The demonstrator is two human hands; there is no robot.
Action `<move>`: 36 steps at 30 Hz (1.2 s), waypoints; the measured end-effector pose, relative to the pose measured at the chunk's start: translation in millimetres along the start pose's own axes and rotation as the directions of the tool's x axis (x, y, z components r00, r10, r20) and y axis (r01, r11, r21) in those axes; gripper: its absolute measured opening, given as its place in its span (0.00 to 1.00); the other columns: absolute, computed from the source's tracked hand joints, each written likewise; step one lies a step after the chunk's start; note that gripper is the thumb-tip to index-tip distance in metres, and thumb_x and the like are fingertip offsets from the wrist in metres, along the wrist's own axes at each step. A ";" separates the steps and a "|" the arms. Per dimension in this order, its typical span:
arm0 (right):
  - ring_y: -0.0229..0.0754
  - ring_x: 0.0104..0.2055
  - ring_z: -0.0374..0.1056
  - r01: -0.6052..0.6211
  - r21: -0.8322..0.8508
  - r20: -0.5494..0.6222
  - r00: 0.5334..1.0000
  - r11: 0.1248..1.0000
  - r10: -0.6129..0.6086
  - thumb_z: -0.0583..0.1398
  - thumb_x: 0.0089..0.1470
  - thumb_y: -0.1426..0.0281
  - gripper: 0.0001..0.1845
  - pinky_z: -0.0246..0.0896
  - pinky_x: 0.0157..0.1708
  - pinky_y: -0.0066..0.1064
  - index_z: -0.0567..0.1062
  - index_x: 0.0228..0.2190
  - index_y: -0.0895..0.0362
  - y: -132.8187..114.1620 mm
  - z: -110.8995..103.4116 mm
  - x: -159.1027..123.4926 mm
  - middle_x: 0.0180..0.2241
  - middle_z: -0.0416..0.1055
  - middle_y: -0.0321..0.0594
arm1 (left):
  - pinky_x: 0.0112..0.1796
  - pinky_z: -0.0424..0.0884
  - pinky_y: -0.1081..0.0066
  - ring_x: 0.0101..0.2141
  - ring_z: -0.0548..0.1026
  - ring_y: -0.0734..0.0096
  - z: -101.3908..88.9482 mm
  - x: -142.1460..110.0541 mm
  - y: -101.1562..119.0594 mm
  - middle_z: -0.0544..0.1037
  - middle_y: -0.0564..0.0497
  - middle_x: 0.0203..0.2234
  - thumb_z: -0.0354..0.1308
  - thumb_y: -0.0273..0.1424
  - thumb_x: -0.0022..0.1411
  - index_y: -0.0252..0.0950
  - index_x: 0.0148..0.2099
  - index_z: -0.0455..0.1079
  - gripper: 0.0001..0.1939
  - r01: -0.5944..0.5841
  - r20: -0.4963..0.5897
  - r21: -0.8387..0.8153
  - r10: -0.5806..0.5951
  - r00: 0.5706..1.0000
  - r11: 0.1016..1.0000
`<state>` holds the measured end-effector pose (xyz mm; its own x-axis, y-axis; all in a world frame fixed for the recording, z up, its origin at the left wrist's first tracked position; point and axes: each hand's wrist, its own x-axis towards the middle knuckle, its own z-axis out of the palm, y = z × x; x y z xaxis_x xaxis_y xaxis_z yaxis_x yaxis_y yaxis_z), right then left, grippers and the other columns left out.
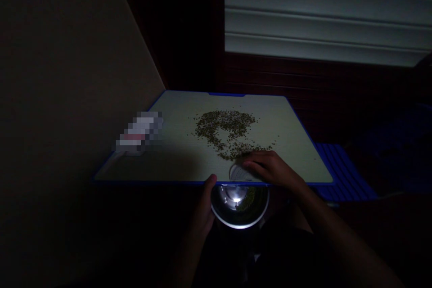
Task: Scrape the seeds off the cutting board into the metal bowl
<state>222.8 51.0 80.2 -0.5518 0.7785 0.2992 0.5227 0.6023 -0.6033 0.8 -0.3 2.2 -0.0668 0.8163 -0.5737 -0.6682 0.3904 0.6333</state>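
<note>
Small dark beans or seeds [227, 122] lie scattered over a pale low table [297, 144] with a blue rim. My right hand [268, 165] rests on the tabletop at the near side of the scatter, fingers stretched leftward and touching its lower edge. Under its thumb shows a pale, lined round patch [240, 173]; I cannot tell what it is. Below the table's front edge is a shiny metal bowl [239, 226] with some greenish seeds [248, 200] inside. My left hand [204, 207] grips the bowl's left side, its thumb up against the table edge.
A blurred-out white and red pack [139, 132] sits at the table's left edge. A wall [74, 54] rises at left. Behind are dark wood and a pale slatted panel [320, 18]. A blue striped item [347, 171] is at right. The light is dim.
</note>
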 end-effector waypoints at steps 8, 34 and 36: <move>0.44 0.42 0.79 -0.022 0.024 -0.074 0.997 0.999 0.023 0.56 0.71 0.58 0.17 0.71 0.44 0.34 0.81 0.40 0.52 2.2 -0.2 -7.2 0.39 0.83 0.43 | 0.60 0.72 0.57 0.56 0.80 0.49 -0.8 0.7 -0.8 0.85 0.40 0.49 0.68 0.37 0.65 0.32 0.59 0.76 0.24 0.007 0.011 0.005 -0.007 1.000 1.000; 0.51 0.41 0.77 -0.457 0.055 -0.622 0.680 0.888 0.389 0.60 0.64 0.53 0.22 0.71 0.43 0.41 0.80 0.50 0.53 48.8 -33.0 -60.5 0.46 0.82 0.47 | 0.62 0.70 0.56 0.58 0.79 0.52 0.3 0.2 -0.3 0.85 0.39 0.50 0.66 0.35 0.67 0.33 0.61 0.75 0.22 0.006 -0.008 -0.022 -0.006 1.000 1.000; 0.53 0.47 0.77 -0.440 0.077 -0.646 0.662 0.895 0.381 0.61 0.62 0.55 0.20 0.70 0.47 0.43 0.81 0.48 0.53 54.0 -32.1 -64.6 0.48 0.82 0.47 | 0.62 0.70 0.56 0.58 0.78 0.52 -0.1 0.2 -0.6 0.84 0.39 0.52 0.66 0.35 0.67 0.33 0.61 0.75 0.23 0.014 0.007 -0.025 -0.014 1.000 1.000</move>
<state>307.5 38.9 52.1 0.2536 0.8585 0.4458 0.6605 0.1830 -0.7282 1.1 -0.4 1.7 -0.0526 0.8136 -0.5790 -0.6871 0.3913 0.6122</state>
